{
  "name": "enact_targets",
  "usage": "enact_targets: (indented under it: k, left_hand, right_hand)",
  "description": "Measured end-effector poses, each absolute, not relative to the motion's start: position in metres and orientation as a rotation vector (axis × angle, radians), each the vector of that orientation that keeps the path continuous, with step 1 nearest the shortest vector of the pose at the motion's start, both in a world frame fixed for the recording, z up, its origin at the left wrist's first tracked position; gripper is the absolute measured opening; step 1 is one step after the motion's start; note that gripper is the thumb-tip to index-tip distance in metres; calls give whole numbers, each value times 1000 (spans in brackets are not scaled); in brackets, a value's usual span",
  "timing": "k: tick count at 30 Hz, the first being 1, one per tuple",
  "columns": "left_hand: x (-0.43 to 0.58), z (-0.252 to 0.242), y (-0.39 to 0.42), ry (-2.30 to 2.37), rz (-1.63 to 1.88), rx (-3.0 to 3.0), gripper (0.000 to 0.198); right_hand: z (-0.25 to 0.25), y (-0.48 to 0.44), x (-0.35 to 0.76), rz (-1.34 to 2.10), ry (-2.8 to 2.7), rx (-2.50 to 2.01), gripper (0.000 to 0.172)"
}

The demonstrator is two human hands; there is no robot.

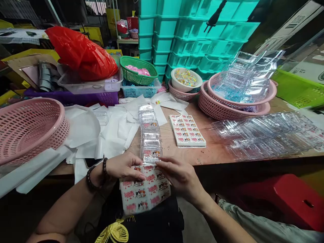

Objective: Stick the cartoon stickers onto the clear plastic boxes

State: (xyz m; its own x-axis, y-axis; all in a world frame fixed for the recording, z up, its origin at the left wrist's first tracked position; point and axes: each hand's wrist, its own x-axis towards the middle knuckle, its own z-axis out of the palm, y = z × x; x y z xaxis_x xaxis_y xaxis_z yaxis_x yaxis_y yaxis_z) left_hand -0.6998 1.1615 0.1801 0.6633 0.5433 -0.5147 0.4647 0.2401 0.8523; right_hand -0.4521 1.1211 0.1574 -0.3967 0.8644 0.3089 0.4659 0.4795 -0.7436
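Observation:
My left hand (125, 167) is closed on a sheet of stickers (144, 195), its thumb lying over the upper left of the sheet. Pink lettering and small cartoon animals are printed on it. My right hand (179, 175) reaches to the sheet's upper right corner, fingers pressed together beside the nearest clear plastic case; its thumb and whatever it may pinch are hidden. Just beyond both hands, a row of overlapping clear plastic cases (151, 135) runs away across the table, some bearing a sticker. To the right lies a stack of sticker sheets (187, 131).
Loose white backing paper (113, 130) and a pink basket (54, 131) are at left. More clear cases (273, 131) cover the right side below stacked pink baskets (212, 108). Behind stand a white bowl (174, 75), a green basket (131, 78) and turquoise crates (164, 40).

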Motion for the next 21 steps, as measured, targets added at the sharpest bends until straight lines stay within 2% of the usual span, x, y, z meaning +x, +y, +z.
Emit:
enact_targets:
  k: [3, 6, 8, 10, 13, 17, 21]
  left_hand:
    - [-704, 159, 1165, 845, -20, 1063, 56]
    - [-709, 152, 1166, 857, -58, 1015, 61]
    - [-711, 161, 1166, 909, -7, 1105, 53]
    - [-708, 176, 1167, 1001, 154, 1399, 37]
    - [-692, 191, 1174, 1103, 432, 2039, 19]
    - [-667, 174, 1191, 1169, 289, 2295, 15]
    - [-662, 152, 1201, 1190, 213, 2202, 19]
  right_hand:
    - [146, 1109, -440, 253, -2196, -804, 38]
    - [132, 1097, -428, 258, -2043, -777, 49]
    - [129, 1104, -425, 309, -1781, -944, 44]
    - [131, 1130, -426, 398, -1543, -1120, 43]
    - [136, 1198, -438, 677, -1544, -1208, 56]
    - [131, 1281, -461, 777, -1942, -1148, 84]
    - [120, 1314, -476, 806, -2221, -1070, 90]
